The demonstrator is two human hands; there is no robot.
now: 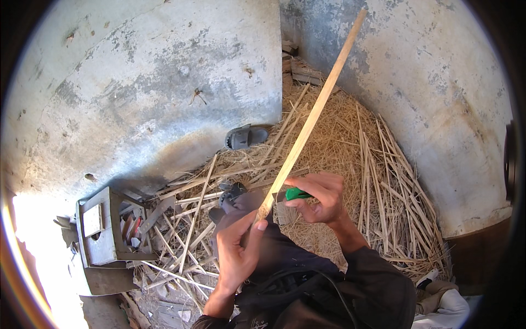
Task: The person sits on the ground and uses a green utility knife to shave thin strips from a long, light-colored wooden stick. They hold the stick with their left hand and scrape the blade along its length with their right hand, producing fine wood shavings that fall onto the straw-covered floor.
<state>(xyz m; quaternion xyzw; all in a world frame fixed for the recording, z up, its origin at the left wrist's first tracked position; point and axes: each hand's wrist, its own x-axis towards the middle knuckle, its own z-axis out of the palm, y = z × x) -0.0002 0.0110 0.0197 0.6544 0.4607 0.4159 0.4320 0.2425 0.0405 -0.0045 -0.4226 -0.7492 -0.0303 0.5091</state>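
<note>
Well, we hold a long pale wooden strip [309, 123] in our left hand [239, 249], its fingers and thumb closed around the lower end; the strip slants from there to the upper right, well clear of the litter below; our right hand [323, 197] has its fingers curled tightly around a green-handled cutter [298, 193], whose dark blade sits at the strip's edge, just above our left thumb; whether it bites into the wood, we cannot tell.

Beneath us, fine shavings [339, 137] heap up in the corner between two weathered walls; thin loose sticks [402, 197] lie in a bundle along the right side, and more lie criss-crossed at the left, near a battered box [109, 247] with bits and pieces inside; a dark slipper [246, 137] lies by the left wall [164, 66]; at the lower right, beside our dark sleeve, we see some white cloth [449, 307], partly cut off from view.
</note>
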